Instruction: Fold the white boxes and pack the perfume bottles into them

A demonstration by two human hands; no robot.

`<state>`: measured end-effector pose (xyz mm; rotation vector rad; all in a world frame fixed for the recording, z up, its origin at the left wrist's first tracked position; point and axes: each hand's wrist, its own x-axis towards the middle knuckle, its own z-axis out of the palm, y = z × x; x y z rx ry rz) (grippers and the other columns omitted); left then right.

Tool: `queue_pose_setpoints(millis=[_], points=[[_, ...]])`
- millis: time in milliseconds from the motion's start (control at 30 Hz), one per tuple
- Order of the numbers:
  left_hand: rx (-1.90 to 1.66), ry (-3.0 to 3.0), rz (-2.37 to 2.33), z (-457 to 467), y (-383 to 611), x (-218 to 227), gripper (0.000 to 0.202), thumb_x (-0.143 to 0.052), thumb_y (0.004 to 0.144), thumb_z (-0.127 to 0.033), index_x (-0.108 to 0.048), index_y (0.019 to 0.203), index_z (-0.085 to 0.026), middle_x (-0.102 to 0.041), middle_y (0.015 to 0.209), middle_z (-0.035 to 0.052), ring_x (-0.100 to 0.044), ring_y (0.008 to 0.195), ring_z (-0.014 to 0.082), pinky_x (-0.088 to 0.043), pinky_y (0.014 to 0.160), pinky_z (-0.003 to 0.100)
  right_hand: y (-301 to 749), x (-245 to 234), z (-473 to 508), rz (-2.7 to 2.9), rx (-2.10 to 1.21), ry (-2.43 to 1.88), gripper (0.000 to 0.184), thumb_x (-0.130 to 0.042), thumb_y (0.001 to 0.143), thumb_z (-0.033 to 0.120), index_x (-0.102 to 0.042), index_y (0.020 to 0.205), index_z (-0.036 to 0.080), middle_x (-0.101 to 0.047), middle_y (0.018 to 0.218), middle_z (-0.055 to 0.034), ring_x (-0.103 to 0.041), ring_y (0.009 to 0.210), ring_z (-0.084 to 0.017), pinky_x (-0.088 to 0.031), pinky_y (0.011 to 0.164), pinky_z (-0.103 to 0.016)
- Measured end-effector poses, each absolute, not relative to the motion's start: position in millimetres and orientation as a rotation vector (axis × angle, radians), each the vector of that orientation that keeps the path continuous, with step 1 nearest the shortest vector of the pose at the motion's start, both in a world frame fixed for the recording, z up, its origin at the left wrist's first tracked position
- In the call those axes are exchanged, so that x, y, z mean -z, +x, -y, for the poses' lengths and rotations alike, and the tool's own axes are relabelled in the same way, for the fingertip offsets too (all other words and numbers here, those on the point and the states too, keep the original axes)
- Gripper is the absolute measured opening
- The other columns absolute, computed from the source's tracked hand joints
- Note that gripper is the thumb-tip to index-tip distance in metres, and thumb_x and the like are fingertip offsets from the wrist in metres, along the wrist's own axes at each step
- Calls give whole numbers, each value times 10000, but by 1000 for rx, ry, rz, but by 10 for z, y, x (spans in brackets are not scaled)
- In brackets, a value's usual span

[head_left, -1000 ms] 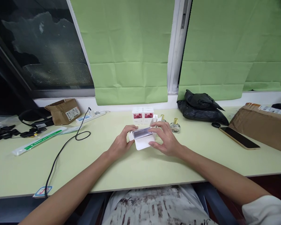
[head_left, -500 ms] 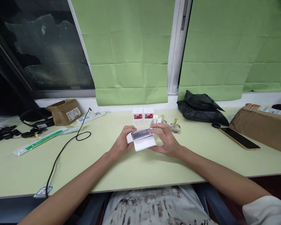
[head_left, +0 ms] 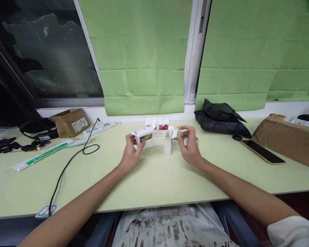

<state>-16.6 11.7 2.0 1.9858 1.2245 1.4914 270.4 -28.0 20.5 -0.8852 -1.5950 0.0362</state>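
Note:
My left hand (head_left: 130, 151) is closed around a small white box (head_left: 149, 141) with a dark yellowish picture on its side, held above the table with its top flaps up. To its right, a second white box (head_left: 168, 144) stands upright on the table, its flaps raised. My right hand (head_left: 190, 147) is just beside that box, fingers curved and apart, nothing visible in the grasp. Behind my right fingers are glass bottles with gold tops, mostly hidden; a bit of one bottle (head_left: 179, 130) shows. White boxes with red pictures (head_left: 163, 127) stand in a group farther back.
A black plastic bag (head_left: 221, 120), a phone (head_left: 262, 151) and a brown parcel (head_left: 288, 140) lie on the right. Leftward are an open cardboard box (head_left: 70, 124), a power strip (head_left: 100, 128), a black cable (head_left: 67, 168) and a long plastic packet (head_left: 42, 156).
My left hand has moved left and up with the white box, turning it so its picture side shows. My right hand has let go of that box and moved right, toward the bottles.

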Motion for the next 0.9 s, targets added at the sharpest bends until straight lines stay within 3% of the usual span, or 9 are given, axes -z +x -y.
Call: queue_pose_setpoints(millis=[100,167,267,367,467,633,767,900], points=[[-1397,1882,-1167,-225,-183,34,458,-639,1010,-488,-352,1296,-275,-587,1384,115,-686,1112,241,-559,920,410,2764,-185,186,1644,-127,-981,624,-516,935,159,-337,1511,316,-471,1490,-115,-628,957,-214,-582,802,-407],[-1338,1842,-1134,-285,-197,64,454,-632,1009,-497,-342,1284,-282,-592,1399,112,-680,1155,243,-557,945,419,2810,-184,137,1712,-82,-1026,726,-527,891,142,-314,1562,323,-428,1562,-114,-620,1100,-254,-574,876,-433],[-1272,1845,-1167,-329,-212,84,453,-636,996,-494,-349,1276,-283,-624,1386,110,-635,1242,264,-526,990,443,2869,-207,92,1851,93,-1073,640,-553,873,153,-469,1485,324,-425,1604,-85,-484,1389,-334,-455,1114,-535],[-1239,1881,-1222,-332,-217,79,447,-631,986,-480,-352,1271,-276,-653,1361,113,-605,1255,275,-501,975,437,2896,-234,78,1969,198,-1055,475,-578,908,193,-571,1366,318,-458,1611,-58,-388,1492,-350,-339,1220,-566],[-1228,1874,-1216,-322,-213,66,442,-618,982,-470,-342,1263,-268,-656,1365,120,-602,1228,269,-504,901,398,2895,-261,77,2035,225,-1024,415,-594,956,250,-548,1365,308,-515,1591,-53,-309,1554,-346,-322,1240,-557],[-1216,1890,-1210,-299,-202,41,401,-597,991,-452,-342,1235,-261,-644,1374,123,-602,1185,253,-489,831,361,2909,-376,53,2188,235,-1043,527,-595,982,269,-434,1481,316,-512,1618,-73,-248,1592,-367,-365,1168,-596],[-1221,1891,-1205,-298,-208,34,394,-599,995,-454,-348,1227,-260,-635,1370,120,-597,1178,248,-483,814,352,2944,-524,-38,2288,245,-1041,424,-616,970,211,-539,1371,328,-655,1423,-87,-393,1490,-382,-363,1124,-595],[-1216,1903,-1231,-324,-222,51,402,-608,995,-463,-353,1228,-259,-634,1363,115,-603,1150,243,-481,810,351,2929,-695,-191,2384,126,-986,323,-649,954,188,-567,1250,286,-692,1262,-72,-602,1219,-303,-372,1106,-529]])
